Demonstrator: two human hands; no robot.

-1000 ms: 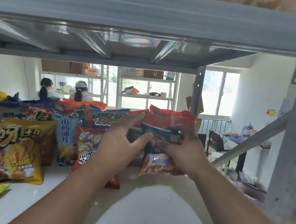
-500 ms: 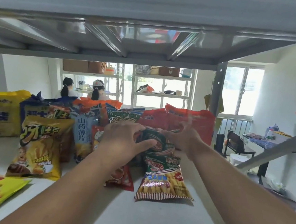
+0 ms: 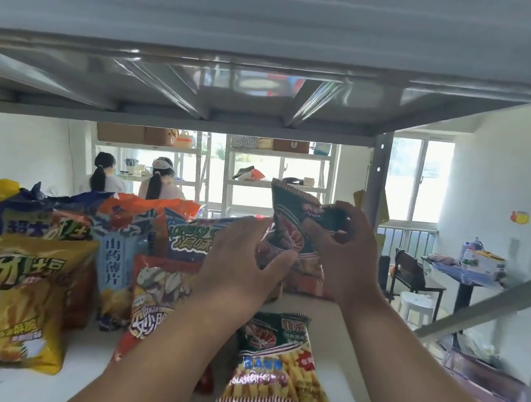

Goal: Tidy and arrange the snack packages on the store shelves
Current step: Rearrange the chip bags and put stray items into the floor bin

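Note:
Both my hands hold a dark green prawn-cracker bag (image 3: 290,217) upright above the white shelf board (image 3: 350,345), at the right end of the snack row. My right hand (image 3: 341,253) grips its top right corner. My left hand (image 3: 240,263) grips its lower left side, thumb across the front. A second prawn-cracker bag (image 3: 274,363) of the same kind lies flat on the shelf just below. To the left stand a red bag with seeds on it (image 3: 157,300), a pale blue bag (image 3: 118,271) and a yellow fries bag (image 3: 24,300).
Taller blue, orange and yellow bags (image 3: 120,216) line the back of the shelf. The metal shelf above (image 3: 267,97) hangs low overhead. A grey upright post (image 3: 379,179) and a diagonal brace (image 3: 487,303) bound the right side. Two people sit beyond the shelf.
One prawn-cracker bag now lies flat at the front of the shelf. Both hands have taken up another bag behind it and raised it upright. The camera has tilted down and closer.

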